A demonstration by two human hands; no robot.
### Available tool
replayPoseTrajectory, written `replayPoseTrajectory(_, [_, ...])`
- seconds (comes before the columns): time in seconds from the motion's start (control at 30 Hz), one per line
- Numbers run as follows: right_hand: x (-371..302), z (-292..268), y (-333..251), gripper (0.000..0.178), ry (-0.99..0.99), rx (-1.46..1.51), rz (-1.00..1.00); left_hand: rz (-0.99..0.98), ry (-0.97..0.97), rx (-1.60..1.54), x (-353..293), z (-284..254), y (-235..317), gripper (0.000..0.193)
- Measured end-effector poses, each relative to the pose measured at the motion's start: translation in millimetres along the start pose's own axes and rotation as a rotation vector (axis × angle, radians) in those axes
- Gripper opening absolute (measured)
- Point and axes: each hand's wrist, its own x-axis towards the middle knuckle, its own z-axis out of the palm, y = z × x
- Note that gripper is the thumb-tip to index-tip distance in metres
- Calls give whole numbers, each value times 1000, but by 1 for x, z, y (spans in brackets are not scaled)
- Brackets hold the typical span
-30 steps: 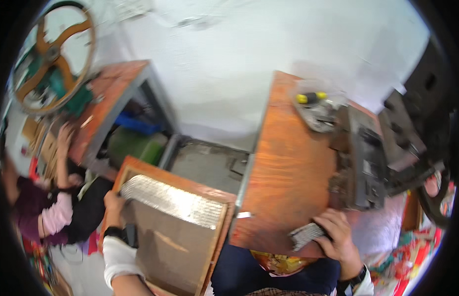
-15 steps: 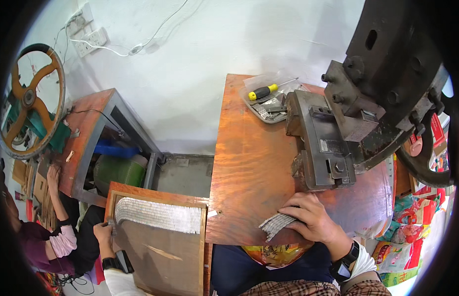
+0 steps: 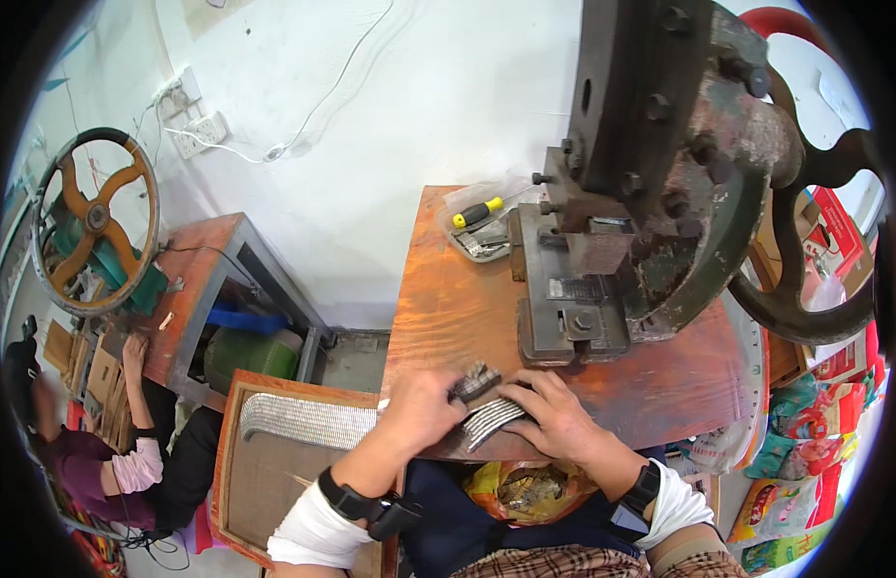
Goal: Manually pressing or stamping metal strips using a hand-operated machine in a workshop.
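Note:
At the near edge of the wooden bench (image 3: 448, 279), my hands are close together. My right hand (image 3: 556, 419) is closed on a fanned bundle of thin, silvery ridged metal strips (image 3: 492, 422). My left hand (image 3: 421, 409) grips a short, dark grey clump of ridged strips (image 3: 477, 381) just beside that bundle; whether the two clumps join behind the fingers I cannot tell. To the left, a shallow wooden tray (image 3: 238, 482) carries a row of similar silvery strips (image 3: 308, 420), partly covered by my left forearm.
A heavy press (image 3: 650, 193) with a die block (image 3: 575, 289) and handwheel stands on the bench. Behind it is a plastic box (image 3: 482, 252) with a yellow-black screwdriver (image 3: 478, 212). An open bag (image 3: 535, 491) sits at my lap. Another person (image 3: 111, 472) works at the left bench.
My left hand has left the tray's edge and come over to the bench beside my right hand, taking hold of a dark clump of strips. The view has shifted, showing more of the press.

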Motion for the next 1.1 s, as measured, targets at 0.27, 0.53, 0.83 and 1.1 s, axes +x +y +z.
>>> replayPoseTrajectory(0.27, [9,-5,11,71,-142,57,-29,228,-14,28,-20,21,16,48])
replayPoseTrajectory(0.53, [3,-7,10,71,-166,66,104,248,197,177,-29,43,19,56])
replayPoseTrajectory(0.83, [-64,-36,10,52,121,28,144,-67,298,-118,-31,37,15,53])
replayPoseTrajectory(1.1, [-68,-33,11,39,158,-51,-4,-71,460,-54,53,-4,93,47])
